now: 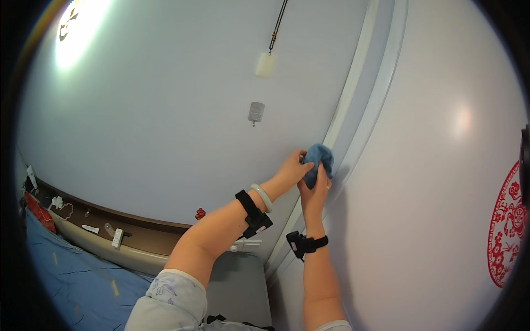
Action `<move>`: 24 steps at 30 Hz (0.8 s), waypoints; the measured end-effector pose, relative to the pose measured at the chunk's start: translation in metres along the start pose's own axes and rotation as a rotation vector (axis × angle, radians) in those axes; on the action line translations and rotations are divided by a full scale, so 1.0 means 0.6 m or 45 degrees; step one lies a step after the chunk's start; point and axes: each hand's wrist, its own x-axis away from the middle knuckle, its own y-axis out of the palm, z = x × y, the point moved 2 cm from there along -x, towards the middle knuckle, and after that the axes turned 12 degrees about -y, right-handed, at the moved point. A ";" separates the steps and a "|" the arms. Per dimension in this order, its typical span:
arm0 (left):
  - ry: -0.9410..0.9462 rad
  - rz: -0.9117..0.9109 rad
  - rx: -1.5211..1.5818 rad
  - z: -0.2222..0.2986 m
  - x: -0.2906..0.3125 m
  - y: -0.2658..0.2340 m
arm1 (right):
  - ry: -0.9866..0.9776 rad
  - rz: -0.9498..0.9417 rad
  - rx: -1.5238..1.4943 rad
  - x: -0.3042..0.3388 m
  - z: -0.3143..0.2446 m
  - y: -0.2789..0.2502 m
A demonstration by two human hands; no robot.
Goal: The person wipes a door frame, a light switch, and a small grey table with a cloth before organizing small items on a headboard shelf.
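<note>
A crumpled blue cloth is bunched between my two raised hands, in front of the corner where the wall meets the pale door frame. My left hand pinches the cloth from the left, its fingers bent round the near edge. From below, my right hand grips it with fingers reaching up. A pale bangle circles my left wrist. Whether the cloth touches the frame behind it, I cannot tell.
A long white moulding runs up beside the smooth pale panel on the right. On the wall are a grey adhesive hook and a hanging pale pendant. Lower left, a headboard shelf holds small items beside the blue bed.
</note>
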 end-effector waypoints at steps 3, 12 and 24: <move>0.074 -0.085 -0.003 0.055 0.040 -0.034 | 0.118 0.020 -0.224 -0.047 -0.022 -0.007; 0.687 0.959 -0.302 0.221 0.034 -0.226 | 0.439 0.026 -1.085 -0.155 -0.080 -0.009; 0.443 0.763 -0.209 0.271 0.059 -0.217 | 0.105 0.212 -0.911 -0.230 -0.199 -0.079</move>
